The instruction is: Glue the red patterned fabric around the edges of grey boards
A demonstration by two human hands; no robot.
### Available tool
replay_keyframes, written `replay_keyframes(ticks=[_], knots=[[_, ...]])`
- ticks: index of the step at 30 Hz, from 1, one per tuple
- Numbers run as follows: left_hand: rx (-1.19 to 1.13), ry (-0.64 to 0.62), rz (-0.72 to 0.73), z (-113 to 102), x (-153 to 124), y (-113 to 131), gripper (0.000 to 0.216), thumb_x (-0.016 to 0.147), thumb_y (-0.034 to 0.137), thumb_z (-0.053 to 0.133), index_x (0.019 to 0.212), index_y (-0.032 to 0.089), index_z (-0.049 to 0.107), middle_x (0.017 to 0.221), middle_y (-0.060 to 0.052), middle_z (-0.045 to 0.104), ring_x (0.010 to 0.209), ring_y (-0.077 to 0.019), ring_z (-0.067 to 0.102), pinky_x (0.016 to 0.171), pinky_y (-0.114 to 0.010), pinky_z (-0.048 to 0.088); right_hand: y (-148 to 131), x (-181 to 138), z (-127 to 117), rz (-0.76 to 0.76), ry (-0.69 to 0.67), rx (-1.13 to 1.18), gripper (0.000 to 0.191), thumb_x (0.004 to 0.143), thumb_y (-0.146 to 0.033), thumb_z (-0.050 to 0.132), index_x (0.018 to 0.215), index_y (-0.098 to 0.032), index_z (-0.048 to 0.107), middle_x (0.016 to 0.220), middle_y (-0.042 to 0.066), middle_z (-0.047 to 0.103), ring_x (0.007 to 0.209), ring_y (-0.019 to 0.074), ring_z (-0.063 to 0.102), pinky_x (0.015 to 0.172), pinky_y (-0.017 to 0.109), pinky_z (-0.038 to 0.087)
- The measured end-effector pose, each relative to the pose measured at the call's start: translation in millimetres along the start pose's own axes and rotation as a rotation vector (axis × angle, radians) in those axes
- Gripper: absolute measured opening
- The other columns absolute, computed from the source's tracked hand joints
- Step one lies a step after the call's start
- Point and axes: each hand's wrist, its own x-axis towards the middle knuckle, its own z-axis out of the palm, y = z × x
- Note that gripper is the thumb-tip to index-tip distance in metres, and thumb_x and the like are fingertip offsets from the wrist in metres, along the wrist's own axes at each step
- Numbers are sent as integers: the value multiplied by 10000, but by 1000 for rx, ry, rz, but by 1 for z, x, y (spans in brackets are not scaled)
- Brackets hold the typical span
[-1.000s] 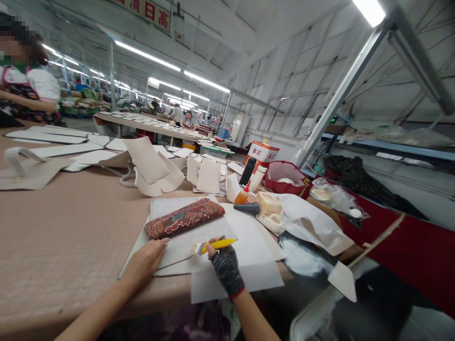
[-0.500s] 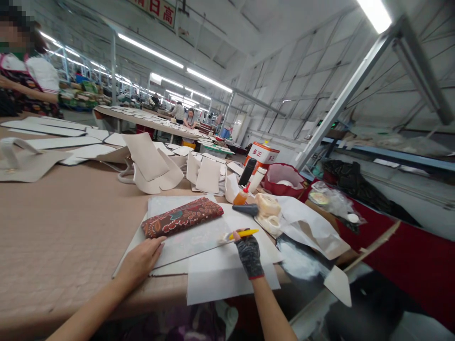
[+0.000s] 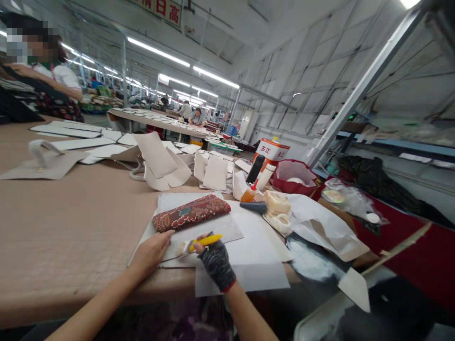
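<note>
My right hand, in a dark grey fingerless glove with a red cuff, is closed around the yellow handle of a brush. The pale bristles touch the grey-white panel near its front edge. My left hand lies flat with its fingers stretched out, on the panel's left part. Its fingertips reach the near edge of a folded brown-and-red patterned cloth piece, which rests across the panel. White sheets lie under and beside the panel, one overhanging the table's front edge.
Behind the panel stand beige bag pieces, an orange glue bottle, a black spray can and a red bowl-like container. A dark cone-shaped tool lies right of the cloth. At far left, a co-worker handles dark material.
My right hand has swept the brush leftward along the panel, towards my left hand. My left hand stays on the panel. The whole view has shifted slightly.
</note>
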Motion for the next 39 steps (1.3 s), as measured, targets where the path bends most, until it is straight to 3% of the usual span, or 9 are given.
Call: replay_keyframes(ticks=[2, 8, 13, 16, 19, 25, 29, 32, 39], knots=[[-4, -23, -9, -4, -1, 3, 412, 889, 327, 284, 1148, 187, 572, 973, -75, 680, 899, -179, 629, 805, -275, 483, -1, 1, 1, 11, -58, -14, 216, 738, -401, 580, 797, -193, 598, 778, 56, 684, 725, 181, 652, 732, 301, 527], [-47, -65, -53, -5, -2, 4, 402, 892, 276, 282, 1188, 184, 537, 927, -57, 685, 861, -171, 634, 780, -282, 491, 4, 24, -60, 14, 93, -518, 229, 707, -407, 572, 668, -184, 606, 661, 90, 663, 664, 244, 641, 693, 378, 506], [-101, 93, 6, 0, 4, -3, 380, 899, 262, 292, 1195, 195, 520, 1195, -71, 611, 1086, -170, 565, 929, -303, 453, -27, 5, 6, -101, -96, -239, 273, 765, -441, 570, 780, -180, 648, 736, 69, 688, 701, 196, 647, 722, 319, 511], [-34, 87, -6, -7, 13, -5, 372, 900, 238, 297, 1154, 161, 557, 1164, -102, 622, 1066, -198, 565, 924, -344, 458, -36, -4, 42, -72, -206, -84, 243, 762, -414, 573, 800, -184, 642, 756, 57, 694, 689, 180, 651, 689, 292, 520], [30, -13, -23, -18, 20, -4, 351, 897, 214, 313, 1074, 137, 607, 1041, -117, 664, 962, -214, 594, 865, -360, 476, -35, -1, 42, -64, -183, -225, 210, 740, -384, 589, 729, -180, 638, 681, 61, 675, 646, 197, 642, 672, 315, 510], [66, -30, 102, -24, 24, -1, 309, 873, 152, 349, 1005, 147, 628, 1003, -112, 649, 957, -199, 569, 868, -333, 450, -39, 2, 37, -125, -212, -272, 231, 760, -394, 586, 735, -173, 648, 697, 60, 681, 660, 186, 640, 691, 301, 500], [41, -174, 165, -28, 23, 3, 265, 842, 160, 408, 942, 181, 653, 973, -76, 641, 934, -176, 568, 842, -288, 439, -32, 1, 35, -122, -185, -314, 264, 767, -423, 565, 723, -173, 640, 684, 61, 671, 655, 188, 633, 689, 311, 500], [67, -340, 163, -37, 25, 7, 179, 780, 217, 512, 861, 205, 671, 918, -44, 641, 884, -179, 579, 805, -281, 433, -2, 13, 1, -37, -106, -229, 269, 761, -436, 559, 782, -178, 631, 756, 69, 685, 714, 187, 647, 725, 307, 508], [208, -496, 198, -45, 37, 19, 138, 697, 175, 536, 727, 189, 670, 848, -53, 662, 839, -202, 599, 787, -295, 421, 65, 48, -150, 168, 358, -539, 466, 684, -630, 527, 700, -168, 587, 757, 138, 675, 741, 250, 645, 761, 387, 494]])
